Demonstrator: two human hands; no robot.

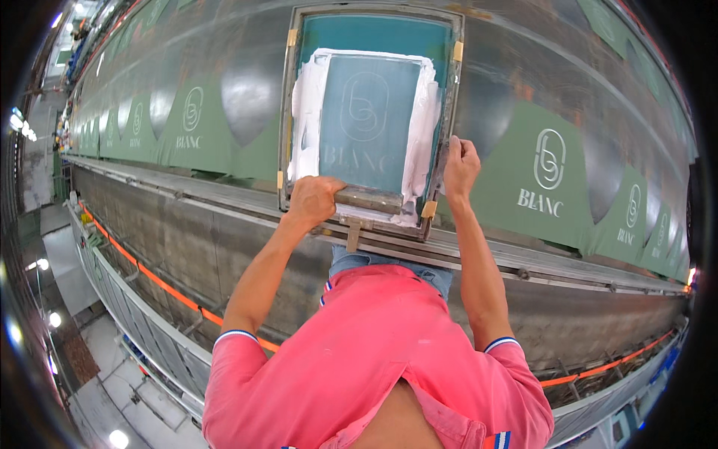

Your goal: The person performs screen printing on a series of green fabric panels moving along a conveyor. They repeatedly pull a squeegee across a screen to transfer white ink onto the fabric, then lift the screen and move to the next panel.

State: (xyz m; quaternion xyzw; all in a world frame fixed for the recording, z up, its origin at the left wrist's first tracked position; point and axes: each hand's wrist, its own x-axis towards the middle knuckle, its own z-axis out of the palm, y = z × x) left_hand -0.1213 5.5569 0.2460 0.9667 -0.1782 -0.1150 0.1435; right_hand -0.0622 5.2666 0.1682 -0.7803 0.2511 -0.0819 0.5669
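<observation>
A screen-printing frame (286,123) with a teal mesh (374,37) lies across the printing table in front of me. Thick white ink (308,105) is spread along both sides of the mesh, around a paler rectangle bearing a looped emblem and lettering. My left hand (315,199) is wrapped around the left end of a squeegee (372,197), which rests crosswise at the frame's near end. At the frame's right edge my right hand (461,169) is closed, its fingers against the rim; the thumb side is partly hidden.
Green fabric pieces (550,176) with white printed emblems lie in a row on the long grey table (486,67), left and right of the frame. A metal rail (523,263) runs along its near edge. Orange strips (149,275) and metal railings (142,314) are below.
</observation>
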